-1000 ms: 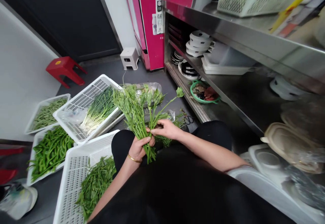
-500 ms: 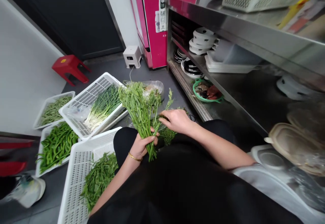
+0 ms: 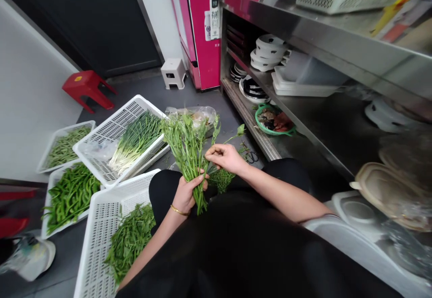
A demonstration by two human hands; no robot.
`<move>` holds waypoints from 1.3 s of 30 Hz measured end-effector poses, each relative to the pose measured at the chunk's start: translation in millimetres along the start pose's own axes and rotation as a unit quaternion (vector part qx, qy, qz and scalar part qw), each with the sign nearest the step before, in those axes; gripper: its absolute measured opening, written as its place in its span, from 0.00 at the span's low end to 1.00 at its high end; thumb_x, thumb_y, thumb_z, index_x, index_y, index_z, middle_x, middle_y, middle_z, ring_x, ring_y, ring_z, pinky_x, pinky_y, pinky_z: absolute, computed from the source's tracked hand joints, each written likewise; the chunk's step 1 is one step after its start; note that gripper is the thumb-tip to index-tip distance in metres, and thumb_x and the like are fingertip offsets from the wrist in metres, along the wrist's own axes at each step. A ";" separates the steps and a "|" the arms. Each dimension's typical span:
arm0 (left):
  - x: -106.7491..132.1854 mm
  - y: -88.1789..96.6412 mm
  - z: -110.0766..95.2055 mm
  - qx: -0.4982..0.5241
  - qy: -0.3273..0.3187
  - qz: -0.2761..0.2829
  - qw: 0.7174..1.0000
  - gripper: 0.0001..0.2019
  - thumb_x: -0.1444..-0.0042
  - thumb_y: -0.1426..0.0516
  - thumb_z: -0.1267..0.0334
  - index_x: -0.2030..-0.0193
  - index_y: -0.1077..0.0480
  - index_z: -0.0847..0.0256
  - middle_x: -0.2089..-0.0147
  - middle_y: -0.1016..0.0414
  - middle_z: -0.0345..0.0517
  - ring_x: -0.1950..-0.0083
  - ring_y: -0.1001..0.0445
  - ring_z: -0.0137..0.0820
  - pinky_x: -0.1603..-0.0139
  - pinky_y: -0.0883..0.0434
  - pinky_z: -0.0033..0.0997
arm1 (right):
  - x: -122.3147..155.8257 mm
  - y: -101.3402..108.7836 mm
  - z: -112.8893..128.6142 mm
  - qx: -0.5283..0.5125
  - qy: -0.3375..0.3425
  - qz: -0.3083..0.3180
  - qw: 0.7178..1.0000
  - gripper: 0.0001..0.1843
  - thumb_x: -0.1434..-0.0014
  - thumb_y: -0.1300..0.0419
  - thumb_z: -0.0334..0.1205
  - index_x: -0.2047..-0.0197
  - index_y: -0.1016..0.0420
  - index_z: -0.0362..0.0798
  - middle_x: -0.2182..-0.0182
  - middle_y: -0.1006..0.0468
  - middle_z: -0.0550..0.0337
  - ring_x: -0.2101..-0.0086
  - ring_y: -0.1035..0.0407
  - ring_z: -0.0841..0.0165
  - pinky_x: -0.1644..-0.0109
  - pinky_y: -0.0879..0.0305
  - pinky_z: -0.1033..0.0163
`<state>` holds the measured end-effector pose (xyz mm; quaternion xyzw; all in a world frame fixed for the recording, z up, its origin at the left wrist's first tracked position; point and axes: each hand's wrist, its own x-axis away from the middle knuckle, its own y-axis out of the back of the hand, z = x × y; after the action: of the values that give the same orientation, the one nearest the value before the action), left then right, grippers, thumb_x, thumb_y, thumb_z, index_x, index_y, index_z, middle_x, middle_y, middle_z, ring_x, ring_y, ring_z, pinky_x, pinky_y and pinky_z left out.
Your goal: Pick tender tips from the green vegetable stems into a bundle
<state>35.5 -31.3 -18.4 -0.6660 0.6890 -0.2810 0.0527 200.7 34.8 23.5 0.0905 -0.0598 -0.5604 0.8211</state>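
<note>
My left hand (image 3: 186, 193) is wrapped round the lower stems of a bunch of leafy green stalks (image 3: 186, 144), held upright over my lap. My right hand (image 3: 224, 157) is just to the right of the bunch, its fingers pinched on a single thin stalk (image 3: 236, 133) that ends in a small leaf. A gold bangle sits on my left wrist. Below my left arm a white slotted basket (image 3: 98, 226) holds a heap of picked greens (image 3: 130, 239).
On the floor to the left are white baskets with spring onions (image 3: 135, 138), green peppers (image 3: 69, 194) and green beans (image 3: 64, 140). A red stool (image 3: 86, 88) and a small white stool (image 3: 173, 72) stand farther back. A steel shelf unit (image 3: 303, 109) with plates and a green basket (image 3: 273, 120) runs along the right.
My right hand lifted a little, pulling one thin stalk out to the right of the bunch. My left hand kept its grip, and the view shifted slightly.
</note>
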 end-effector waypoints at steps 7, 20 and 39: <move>-0.7 -2.1 3.4 -0.079 -0.034 -0.024 0.996 0.12 0.56 0.36 0.65 0.63 0.28 0.67 0.71 0.24 0.46 0.78 0.31 0.25 0.76 0.34 0.26 | 7.7 15.2 23.7 0.256 0.149 -0.089 0.951 0.10 0.43 0.46 0.40 0.64 0.27 0.44 0.70 0.25 0.58 0.71 0.33 0.73 0.64 0.41 0.68; -0.4 -6.6 5.5 -0.077 -0.015 -0.039 0.996 0.17 0.56 0.36 0.64 0.57 0.27 0.66 0.70 0.24 0.48 0.79 0.33 0.23 0.78 0.35 0.25 | 6.4 8.3 0.1 0.503 0.142 -0.019 0.852 0.19 0.35 0.58 0.41 0.61 0.28 0.45 0.66 0.25 0.53 0.67 0.31 0.67 0.67 0.45 0.66; -7.6 -11.0 4.4 -0.084 0.030 -0.072 0.993 0.16 0.61 0.35 0.67 0.63 0.26 0.70 0.74 0.26 0.44 0.82 0.35 0.21 0.81 0.38 0.23 | -7.3 77.2 17.6 0.138 0.064 -0.132 0.980 0.12 0.41 0.49 0.45 0.69 0.35 0.45 0.77 0.31 0.61 0.79 0.37 0.73 0.74 0.41 0.67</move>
<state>48.0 -25.1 -19.3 -0.7073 0.6616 -0.2451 -0.0449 264.7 67.5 57.4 0.2455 -0.0714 -0.6434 0.7215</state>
